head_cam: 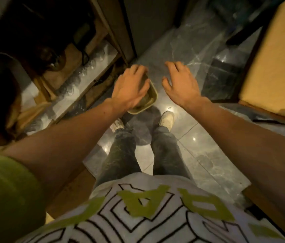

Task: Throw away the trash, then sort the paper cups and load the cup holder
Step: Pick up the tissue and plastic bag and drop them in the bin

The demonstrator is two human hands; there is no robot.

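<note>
Over a dim, glossy tiled floor [187, 137], your left hand [129, 88] hangs directly above the small tan bin [153, 95] in front of your feet, fingers loosely spread, gripping nothing visible. Your right hand [180, 83], just beside it, is open and empty; the bin's contents are hidden, and no cups show.

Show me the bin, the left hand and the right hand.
bin [151, 95]: head view, on its near right rim.
left hand [129, 88]: head view, back of the hand, over the bin.
right hand [180, 83]: head view, back of the hand.
</note>
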